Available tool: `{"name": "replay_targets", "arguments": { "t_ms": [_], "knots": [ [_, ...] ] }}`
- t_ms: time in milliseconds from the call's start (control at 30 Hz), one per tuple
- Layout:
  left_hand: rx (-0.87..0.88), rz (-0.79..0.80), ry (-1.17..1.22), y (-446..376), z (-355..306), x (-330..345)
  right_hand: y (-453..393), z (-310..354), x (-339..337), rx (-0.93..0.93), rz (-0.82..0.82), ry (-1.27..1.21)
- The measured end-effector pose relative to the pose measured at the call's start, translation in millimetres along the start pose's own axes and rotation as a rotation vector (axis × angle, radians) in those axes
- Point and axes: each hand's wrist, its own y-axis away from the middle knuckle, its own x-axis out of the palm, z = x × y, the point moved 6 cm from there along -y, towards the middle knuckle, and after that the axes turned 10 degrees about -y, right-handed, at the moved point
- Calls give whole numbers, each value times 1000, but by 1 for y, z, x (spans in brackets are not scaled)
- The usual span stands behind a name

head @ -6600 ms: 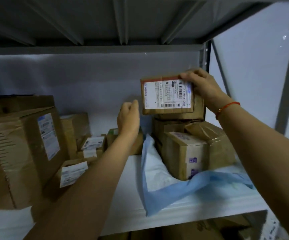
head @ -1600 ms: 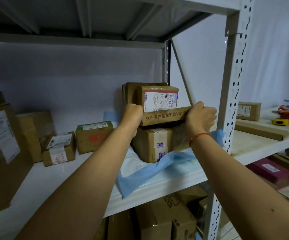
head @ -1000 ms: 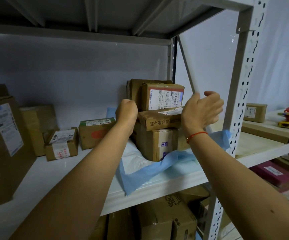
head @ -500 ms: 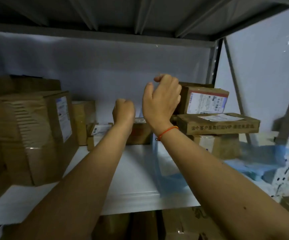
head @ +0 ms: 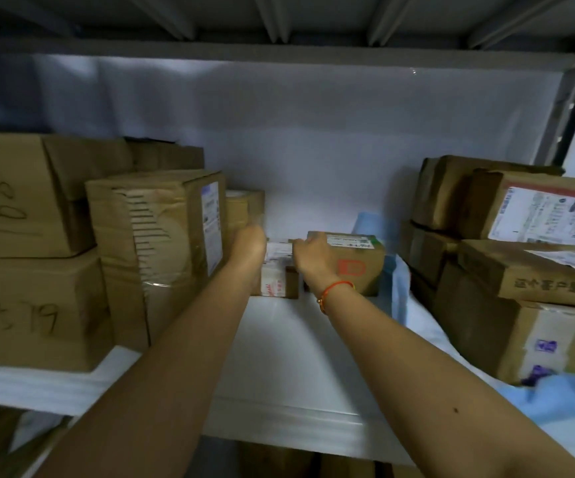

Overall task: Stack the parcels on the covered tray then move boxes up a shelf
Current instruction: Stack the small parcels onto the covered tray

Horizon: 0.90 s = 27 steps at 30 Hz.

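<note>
A small brown parcel (head: 279,276) with a white label stands at the back of the white shelf (head: 289,360). My left hand (head: 249,244) is on its left side and my right hand (head: 310,257), with a red wrist cord, lies over its top right edge. Both hands touch it. Right behind my right hand sits a parcel with a red mark (head: 355,263). At the right, several parcels are stacked on the tray covered in blue cloth (head: 401,288): a flat printed box (head: 534,274) on a taped box (head: 520,339), and a labelled box (head: 548,215) above.
Large cardboard boxes fill the left: a tall one (head: 162,243) next to my left arm, and two with handwritten numbers (head: 20,194) (head: 31,305). The upper shelf's beam (head: 279,50) runs overhead. A metal upright (head: 561,108) stands at the right rear.
My view has swung left, away from the stack. Both hands left the stacked flat box, moved left and down, and now close around the small labelled parcel at the back.
</note>
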Motion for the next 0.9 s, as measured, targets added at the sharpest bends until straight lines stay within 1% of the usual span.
{"name": "replay_targets", "arguments": {
  "t_ms": [167, 233, 367, 467, 533, 600, 667, 767, 833, 900],
  "knots": [
    [-127, -25, 50, -21, 25, 4, -4, -21, 22, 174, 87, 13],
    [-174, 4, 41, -26, 32, 8, -6, -26, 27, 233, 128, 28],
    [-206, 45, 62, -35, 44, 17, 4, -28, 36, 312, 270, -39],
    [-225, 24, 63, -39, 48, 19, 4, -28, 34, 296, 201, -25],
    [-224, 9, 47, -42, 48, 20, 2, -31, 36, 292, 149, -88],
    [-190, -2, 51, -38, 43, 20, 2, -28, 32, 269, 58, -188],
    [-156, -67, 83, -33, 36, 16, 4, -21, 29, 246, -9, -273],
    [-106, -149, 173, -22, 25, 8, 13, -1, 19, 193, -59, -329],
    [-67, -161, 246, -13, 16, 6, 12, 5, 15, 184, -101, -404],
    [-15, -133, 295, 2, 5, 8, 29, 22, -3, 165, -147, -454]
  ]
}}
